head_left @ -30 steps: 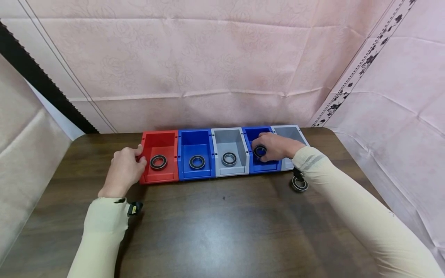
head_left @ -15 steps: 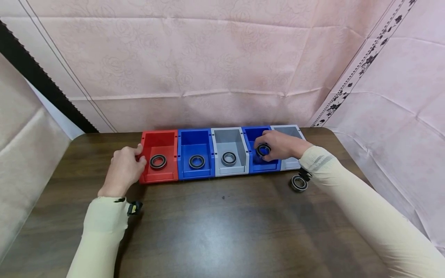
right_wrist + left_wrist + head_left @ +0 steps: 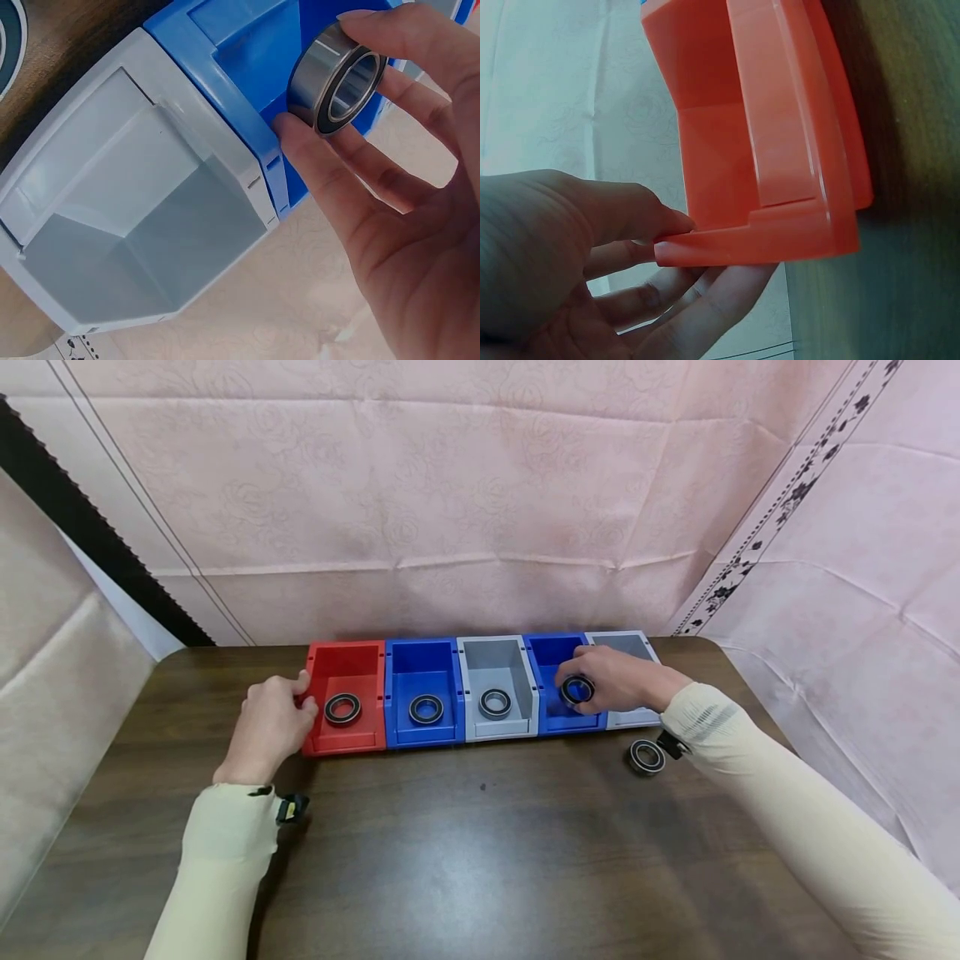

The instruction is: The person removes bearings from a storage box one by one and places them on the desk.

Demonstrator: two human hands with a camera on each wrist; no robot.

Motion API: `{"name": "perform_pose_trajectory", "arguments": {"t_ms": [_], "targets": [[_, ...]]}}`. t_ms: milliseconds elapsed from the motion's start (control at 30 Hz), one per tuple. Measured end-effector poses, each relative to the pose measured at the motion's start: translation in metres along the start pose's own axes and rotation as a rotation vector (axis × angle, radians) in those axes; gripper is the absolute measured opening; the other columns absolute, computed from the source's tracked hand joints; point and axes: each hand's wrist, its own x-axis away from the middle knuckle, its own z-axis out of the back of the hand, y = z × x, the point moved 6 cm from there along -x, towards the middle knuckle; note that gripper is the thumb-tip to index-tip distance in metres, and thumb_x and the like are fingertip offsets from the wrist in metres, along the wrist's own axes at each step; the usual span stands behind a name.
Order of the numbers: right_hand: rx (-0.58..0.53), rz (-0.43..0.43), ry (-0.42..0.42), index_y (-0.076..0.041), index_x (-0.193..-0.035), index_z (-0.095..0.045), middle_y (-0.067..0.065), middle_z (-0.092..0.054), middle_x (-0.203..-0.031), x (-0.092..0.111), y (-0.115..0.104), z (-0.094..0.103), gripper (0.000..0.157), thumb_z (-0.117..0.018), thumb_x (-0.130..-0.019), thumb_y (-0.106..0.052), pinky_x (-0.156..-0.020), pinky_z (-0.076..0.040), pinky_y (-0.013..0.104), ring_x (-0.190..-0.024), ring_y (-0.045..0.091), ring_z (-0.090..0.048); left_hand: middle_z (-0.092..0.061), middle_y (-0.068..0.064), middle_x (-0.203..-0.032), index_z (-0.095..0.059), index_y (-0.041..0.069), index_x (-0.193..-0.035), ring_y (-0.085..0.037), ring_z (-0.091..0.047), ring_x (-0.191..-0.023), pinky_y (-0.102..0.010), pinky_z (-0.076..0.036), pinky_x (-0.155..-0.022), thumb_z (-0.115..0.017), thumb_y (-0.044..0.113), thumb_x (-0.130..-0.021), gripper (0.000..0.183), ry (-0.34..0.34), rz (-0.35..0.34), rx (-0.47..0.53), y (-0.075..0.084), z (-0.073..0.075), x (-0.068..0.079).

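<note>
My left hand pinches the side wall of the red bin, thumb inside and fingers outside in the left wrist view. Between thumb and fingers of my right hand is a ball bearing, a steel ring with a black seal. It is held tilted over the right-hand blue bin. One bearing lies in the red bin, another in the left-hand blue bin, a third in the middle grey bin.
Another grey bin ends the row on the right, with no bearing visible inside. On the wooden table in front of it, a further bearing lies near my right wrist. Pink cloth hangs behind the bins.
My right hand has moved a little to the right and nearer with the bearing in its grip. My left hand has stayed at the red bin.
</note>
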Motion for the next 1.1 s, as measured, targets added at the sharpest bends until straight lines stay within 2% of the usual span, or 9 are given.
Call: {"name": "perform_pose_trajectory", "arguments": {"t_ms": [233, 767, 1100], "targets": [[-0.007, 0.02, 0.025, -0.014, -0.124, -0.071, 0.013, -0.064, -0.117, 0.007, -0.003, 0.001, 0.041, -0.081, -0.085, -0.018, -0.094, -0.059, 0.046, -0.108, 0.03, -0.063, -0.052, -0.037, -0.141, -0.04, -0.001, -0.151, -0.024, -0.052, -0.056, -0.028, -0.048, -0.05, -0.057, 0.009, -0.101, 0.055, -0.002, -0.005, 0.002, 0.0, 0.0, 0.0], [0.05, 0.079, 0.107, -0.015, -0.117, -0.073, 0.011, -0.065, -0.107, 0.021, -0.009, -0.002, 0.04, -0.084, -0.079, -0.019, -0.085, -0.058, 0.042, -0.095, 0.025, -0.064, -0.054, -0.037, -0.138, -0.04, -0.001, -0.151, -0.025, -0.053, -0.056, -0.028, -0.049, -0.05, -0.057, 0.009, -0.101, 0.055, -0.002, -0.01, -0.003, 0.0, 0.0, -0.001], [0.053, 0.092, 0.095, -0.017, -0.118, -0.073, 0.006, -0.063, -0.106, 0.029, -0.015, -0.007, 0.039, -0.084, -0.08, -0.02, -0.082, -0.058, 0.039, -0.092, 0.022, -0.062, -0.052, -0.037, -0.141, -0.04, -0.001, -0.151, -0.024, -0.052, -0.057, -0.028, -0.048, -0.05, -0.057, 0.009, -0.101, 0.055, -0.002, -0.004, 0.005, 0.0, 0.0, 0.0]]}}
